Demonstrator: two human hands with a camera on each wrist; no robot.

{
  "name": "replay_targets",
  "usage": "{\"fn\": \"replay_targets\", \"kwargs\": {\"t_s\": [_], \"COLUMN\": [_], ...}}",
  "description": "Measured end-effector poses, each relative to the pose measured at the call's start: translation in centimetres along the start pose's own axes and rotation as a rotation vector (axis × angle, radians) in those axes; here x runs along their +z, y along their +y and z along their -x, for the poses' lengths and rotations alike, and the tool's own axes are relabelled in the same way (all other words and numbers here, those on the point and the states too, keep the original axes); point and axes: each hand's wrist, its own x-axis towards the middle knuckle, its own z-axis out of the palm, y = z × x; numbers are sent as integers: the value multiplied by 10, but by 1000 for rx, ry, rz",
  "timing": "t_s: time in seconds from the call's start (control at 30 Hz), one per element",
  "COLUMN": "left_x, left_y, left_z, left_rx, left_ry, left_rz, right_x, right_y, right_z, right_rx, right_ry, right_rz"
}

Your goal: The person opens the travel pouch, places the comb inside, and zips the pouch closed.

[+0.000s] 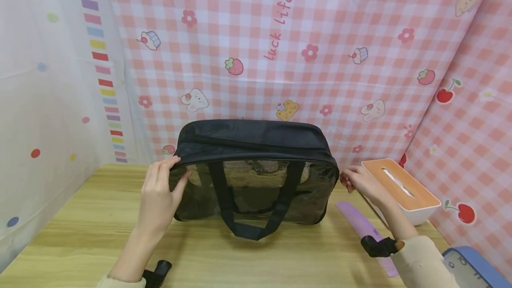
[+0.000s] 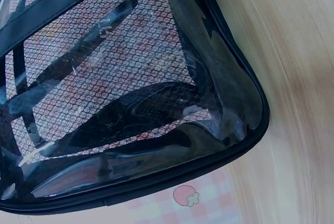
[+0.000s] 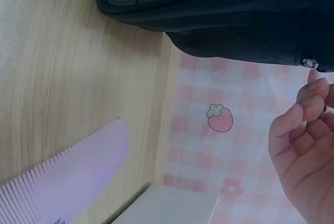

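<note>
A black toiletry-style bag (image 1: 256,141) with a clear front panel and mesh stands upright on the table, its strap handle (image 1: 248,230) hanging down in front. My left hand (image 1: 158,190) holds the bag's upper left corner, thumb on the front panel and fingers at the side. At the bag's right end, my right hand (image 1: 362,183) has its fingers curled. The right wrist view shows these fingers (image 3: 313,104) pinching the zipper pull just below the metal slider (image 3: 310,63). The left wrist view shows the clear panel (image 2: 120,78) up close, without the hand.
A purple comb (image 1: 362,221) lies right of the bag, partly under the right wrist. Behind it stands a tissue box (image 1: 404,181) with an orange lid. A blue-rimmed object (image 1: 472,266) sits at the lower right. Checked cloth (image 1: 256,88) hangs behind the table.
</note>
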Motion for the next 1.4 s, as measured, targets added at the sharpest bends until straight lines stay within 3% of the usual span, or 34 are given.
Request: {"fn": "replay_targets", "kwargs": {"t_s": [0.63, 0.97, 1.27, 1.4], "left_x": [0, 1, 1, 1], "left_y": [0, 0, 0, 1], "left_z": [0, 1, 3, 2], "left_rx": [13, 8, 8, 8], "left_ry": [3, 5, 10, 13], "left_rz": [-5, -7, -2, -8], "right_x": [-6, -14, -20, -21], "right_y": [-7, -14, -19, -24], "right_z": [3, 7, 7, 6], "right_rx": [15, -24, -13, -22], "right_ry": [-18, -12, 2, 2], "right_rz": [-24, -1, -109, -109]}}
